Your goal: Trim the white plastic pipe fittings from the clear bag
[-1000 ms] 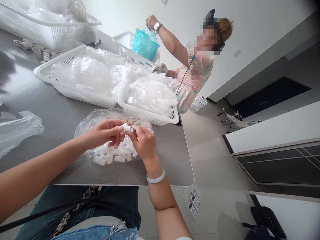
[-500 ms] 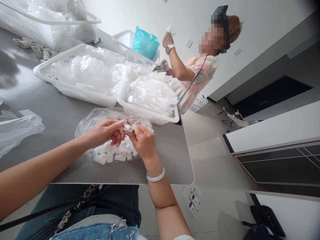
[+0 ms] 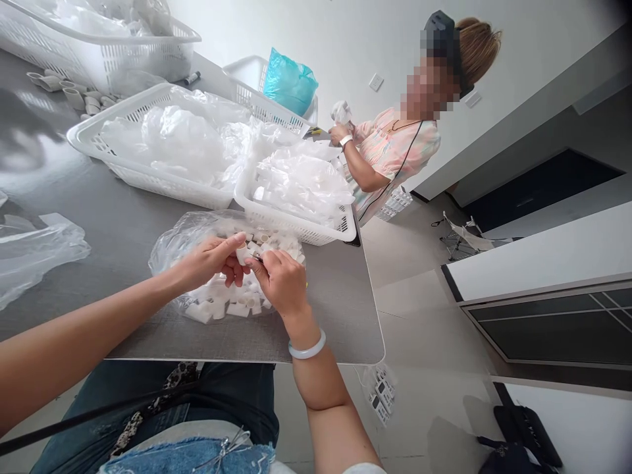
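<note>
My left hand (image 3: 205, 260) pinches a white plastic pipe fitting (image 3: 241, 253) between thumb and fingers. My right hand (image 3: 281, 280) meets it from the other side, its fingers closed on a small metal tool (image 3: 257, 259) whose exact kind is mostly hidden. Both hands are just above a clear plastic bag (image 3: 185, 240) full of white plastic fittings (image 3: 224, 306). The bag lies on a grey table (image 3: 316, 322), close to its front edge. A jade-like bangle (image 3: 307, 347) circles my right wrist.
White baskets holding plastic film (image 3: 143, 181) (image 3: 296, 227) stand beyond the bag, with another (image 3: 93, 62) farther back. A co-worker (image 3: 390, 145) stands past the table's far corner, holding something white. Loose fittings (image 3: 74, 97) lie at the back left, and loose film (image 3: 39, 247) at the left.
The co-worker's raised arm has come down toward the chest. My hands have shifted only slightly, and the white fitting now sits more upright in my left fingers.
</note>
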Demonstrator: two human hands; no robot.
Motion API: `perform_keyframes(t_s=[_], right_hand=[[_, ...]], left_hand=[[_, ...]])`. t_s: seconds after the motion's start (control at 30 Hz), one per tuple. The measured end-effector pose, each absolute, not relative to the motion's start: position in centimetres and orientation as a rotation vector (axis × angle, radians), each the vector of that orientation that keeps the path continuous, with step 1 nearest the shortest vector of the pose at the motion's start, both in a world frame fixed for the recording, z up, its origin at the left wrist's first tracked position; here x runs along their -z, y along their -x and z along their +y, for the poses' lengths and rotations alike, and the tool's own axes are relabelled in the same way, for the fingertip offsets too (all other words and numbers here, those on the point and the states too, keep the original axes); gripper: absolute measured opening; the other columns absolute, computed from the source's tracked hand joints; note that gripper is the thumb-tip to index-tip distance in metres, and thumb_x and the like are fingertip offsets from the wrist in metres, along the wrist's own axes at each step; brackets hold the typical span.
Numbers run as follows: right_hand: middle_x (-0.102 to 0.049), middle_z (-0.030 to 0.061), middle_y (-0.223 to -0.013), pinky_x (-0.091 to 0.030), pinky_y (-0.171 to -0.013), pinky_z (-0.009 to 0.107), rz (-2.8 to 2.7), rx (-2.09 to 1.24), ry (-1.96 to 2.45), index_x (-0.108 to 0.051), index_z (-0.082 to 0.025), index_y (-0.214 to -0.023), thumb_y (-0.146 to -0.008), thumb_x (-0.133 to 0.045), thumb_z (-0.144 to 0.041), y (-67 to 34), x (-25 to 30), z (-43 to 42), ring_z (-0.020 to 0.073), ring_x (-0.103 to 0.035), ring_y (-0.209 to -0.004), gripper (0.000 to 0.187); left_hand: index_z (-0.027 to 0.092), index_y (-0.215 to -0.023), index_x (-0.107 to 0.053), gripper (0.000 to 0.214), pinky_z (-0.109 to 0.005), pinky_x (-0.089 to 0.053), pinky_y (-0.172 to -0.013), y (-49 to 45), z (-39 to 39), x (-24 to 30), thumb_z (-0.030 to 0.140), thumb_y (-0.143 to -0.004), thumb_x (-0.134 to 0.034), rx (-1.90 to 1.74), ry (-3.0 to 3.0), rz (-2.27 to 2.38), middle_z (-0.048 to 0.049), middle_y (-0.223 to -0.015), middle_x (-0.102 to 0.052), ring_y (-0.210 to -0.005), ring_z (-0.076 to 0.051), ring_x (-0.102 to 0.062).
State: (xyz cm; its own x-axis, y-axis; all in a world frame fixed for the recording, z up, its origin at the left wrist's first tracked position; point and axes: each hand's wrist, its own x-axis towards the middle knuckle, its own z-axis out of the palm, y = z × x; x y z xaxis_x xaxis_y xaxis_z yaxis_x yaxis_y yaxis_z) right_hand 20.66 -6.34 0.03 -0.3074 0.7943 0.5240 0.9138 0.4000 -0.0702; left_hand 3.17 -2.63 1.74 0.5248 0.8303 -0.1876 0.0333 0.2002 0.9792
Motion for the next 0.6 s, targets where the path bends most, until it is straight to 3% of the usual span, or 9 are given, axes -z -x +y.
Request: perform_keyframes(t_s=[0.2, 0.33, 0.5, 0.6], right_hand=[[-0.055, -0.0003, -0.058, -0.026, -0.052, 0.022, -2.185, 0.305, 1.458, -0.058, -0.019, -0.068, -0.104, -0.032, -0.055, -20.62, -0.12, -6.4, 0.0094, -0.054, -0.059, 0.057], [-0.056, 0.0001, -0.059, -0.025, -0.053, 0.022, -2.151, 0.296, 1.491, -0.058, -0.019, -0.069, -0.104, -0.028, -0.056, -20.78, -0.21, -6.4, 0.0096, -0.054, -0.059, 0.059], [-0.055, -0.0004, -0.057, -0.026, -0.052, 0.024, -2.177, 0.271, 1.449, -0.057, -0.019, -0.066, -0.104, -0.028, -0.056, -20.89, -0.25, -6.35, 0.0103, -0.053, -0.059, 0.06], [-0.056, -0.0005, -0.059, -0.027, -0.053, 0.023, -2.197, 0.248, 1.438, -0.057, -0.019, -0.068, -0.103, -0.03, -0.055, -21.01, -0.36, -6.32, 0.0101, -0.053, -0.06, 0.057]], left_hand=[[0.014, -0.074, -0.067, 0.05, -0.025, -0.031, -0.034, -3.28, -2.74, -1.98, 0.056, -0.096, -0.049, -0.705, -1.219, 0.811, -0.0035, -0.049, -0.06, -0.038, -0.014, -0.052], [0.016, -0.063, -0.062, 0.052, -0.024, -0.024, -0.032, -3.27, -3.16, -2.27, 0.056, -0.095, -0.052, -0.679, -1.285, 0.834, -0.0019, -0.045, -0.056, -0.033, -0.01, -0.046], [0.016, -0.049, -0.055, 0.068, -0.024, -0.021, -0.032, -3.15, -3.47, -2.5, 0.062, -0.098, -0.043, -0.612, -1.33, 0.887, -0.0003, -0.032, -0.039, -0.029, -0.007, -0.032], [0.016, -0.046, -0.054, 0.071, -0.024, -0.022, -0.033, -3.03, -3.35, -2.64, 0.064, -0.098, -0.042, -0.612, -1.315, 0.876, -0.0007, -0.033, -0.039, -0.029, -0.007, -0.031]])
